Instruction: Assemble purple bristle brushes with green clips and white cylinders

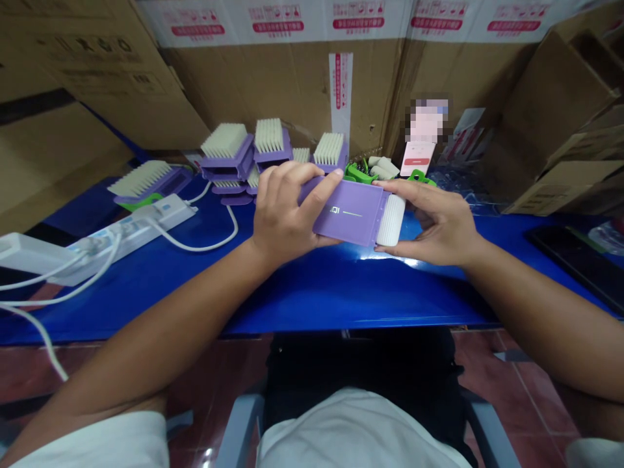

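One purple case [351,212] (white-ended) bridges left hand [287,209] and right hand [441,222].

Two hands are in view at the centre of the frame, one left hand [287,208] and one right hand [436,221], with one purple case [351,211] and one white ribbed piece [391,220] between them. Four white bristle blocks [224,142] show clearly from the left to the upper centre; at least two more peek out among them. Bright green pieces [361,173] number at least three, pale cylinders [385,167] at least two in a jumble. There is one power strip [168,211] and at least three white cables [205,248] at left, one lit screen [419,155] at upper right, and one table [341,292].
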A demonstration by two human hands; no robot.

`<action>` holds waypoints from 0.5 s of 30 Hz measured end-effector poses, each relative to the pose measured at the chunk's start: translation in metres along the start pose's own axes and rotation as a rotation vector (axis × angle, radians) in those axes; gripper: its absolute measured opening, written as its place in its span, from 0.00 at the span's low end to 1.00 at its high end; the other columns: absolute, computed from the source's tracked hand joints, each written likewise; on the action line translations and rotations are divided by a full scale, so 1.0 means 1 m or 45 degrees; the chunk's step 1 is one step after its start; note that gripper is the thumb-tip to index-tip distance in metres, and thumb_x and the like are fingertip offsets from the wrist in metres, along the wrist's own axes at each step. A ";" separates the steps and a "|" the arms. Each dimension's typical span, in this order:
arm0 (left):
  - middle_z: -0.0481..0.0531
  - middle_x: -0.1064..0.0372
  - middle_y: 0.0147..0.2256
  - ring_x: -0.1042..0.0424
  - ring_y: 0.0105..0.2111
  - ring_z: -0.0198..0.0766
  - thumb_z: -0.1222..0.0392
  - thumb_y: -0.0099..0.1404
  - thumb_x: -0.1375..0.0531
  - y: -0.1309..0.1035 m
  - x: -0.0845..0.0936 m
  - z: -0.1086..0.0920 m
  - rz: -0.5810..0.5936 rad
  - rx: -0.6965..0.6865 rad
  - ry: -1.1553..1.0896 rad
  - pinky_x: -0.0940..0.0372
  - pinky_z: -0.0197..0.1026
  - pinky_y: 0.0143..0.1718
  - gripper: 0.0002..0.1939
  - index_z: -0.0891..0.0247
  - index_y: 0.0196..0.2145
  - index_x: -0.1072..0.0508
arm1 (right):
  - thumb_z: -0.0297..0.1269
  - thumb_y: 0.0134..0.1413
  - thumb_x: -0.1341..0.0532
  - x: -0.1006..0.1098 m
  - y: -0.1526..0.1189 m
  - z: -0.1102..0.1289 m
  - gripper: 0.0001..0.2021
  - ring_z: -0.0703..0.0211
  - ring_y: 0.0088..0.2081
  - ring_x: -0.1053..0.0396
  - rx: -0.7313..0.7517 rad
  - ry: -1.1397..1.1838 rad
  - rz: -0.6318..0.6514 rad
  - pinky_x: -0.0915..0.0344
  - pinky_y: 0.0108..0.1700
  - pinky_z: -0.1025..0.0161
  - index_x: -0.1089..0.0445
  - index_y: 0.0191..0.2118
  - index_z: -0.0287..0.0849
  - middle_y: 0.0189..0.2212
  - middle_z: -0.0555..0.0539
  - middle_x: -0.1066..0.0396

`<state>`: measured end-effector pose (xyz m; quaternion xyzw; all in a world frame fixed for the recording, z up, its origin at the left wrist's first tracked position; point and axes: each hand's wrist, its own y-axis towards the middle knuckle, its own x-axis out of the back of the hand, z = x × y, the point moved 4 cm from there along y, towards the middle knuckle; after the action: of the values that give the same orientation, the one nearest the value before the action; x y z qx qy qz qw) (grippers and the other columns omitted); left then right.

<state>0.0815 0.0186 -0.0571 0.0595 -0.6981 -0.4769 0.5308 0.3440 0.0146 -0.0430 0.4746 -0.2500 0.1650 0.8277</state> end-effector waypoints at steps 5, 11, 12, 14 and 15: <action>0.67 0.26 0.59 0.28 0.63 0.68 0.13 0.63 0.40 -0.002 0.002 -0.002 -0.081 -0.060 0.073 0.38 0.70 0.67 0.52 0.54 0.70 0.27 | 0.45 0.45 0.14 0.002 0.001 0.006 0.47 0.33 0.60 0.17 0.198 0.049 -0.026 0.17 0.61 0.37 0.26 0.72 0.57 0.64 0.41 0.18; 0.66 0.25 0.58 0.27 0.61 0.66 0.14 0.63 0.40 -0.002 0.004 -0.004 -0.082 -0.057 0.072 0.35 0.68 0.65 0.52 0.54 0.69 0.25 | 0.49 0.47 0.15 0.003 0.001 0.002 0.39 0.29 0.63 0.19 -0.100 0.070 0.054 0.23 0.68 0.29 0.21 0.66 0.63 0.64 0.46 0.18; 0.67 0.25 0.59 0.27 0.61 0.66 0.14 0.63 0.39 -0.002 0.004 -0.004 -0.066 -0.051 0.063 0.36 0.68 0.65 0.52 0.55 0.69 0.25 | 0.48 0.47 0.15 0.004 0.000 0.002 0.39 0.29 0.63 0.19 -0.101 0.069 0.058 0.23 0.68 0.29 0.21 0.66 0.63 0.64 0.46 0.18; 0.68 0.26 0.59 0.28 0.61 0.66 0.14 0.63 0.39 -0.003 0.003 -0.004 -0.063 -0.068 0.047 0.37 0.68 0.66 0.52 0.56 0.69 0.26 | 0.47 0.46 0.14 0.004 -0.001 0.002 0.41 0.29 0.62 0.19 -0.074 0.073 0.058 0.23 0.68 0.29 0.22 0.67 0.63 0.65 0.46 0.19; 0.68 0.26 0.59 0.28 0.61 0.66 0.14 0.64 0.40 -0.003 0.002 -0.004 -0.070 -0.078 0.044 0.37 0.68 0.66 0.52 0.56 0.69 0.26 | 0.47 0.45 0.14 0.004 -0.001 0.001 0.42 0.29 0.62 0.19 -0.054 0.078 0.054 0.23 0.68 0.30 0.22 0.68 0.62 0.65 0.46 0.19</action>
<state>0.0825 0.0130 -0.0576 0.0707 -0.6719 -0.5115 0.5310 0.3478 0.0133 -0.0410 0.4463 -0.2378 0.1916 0.8412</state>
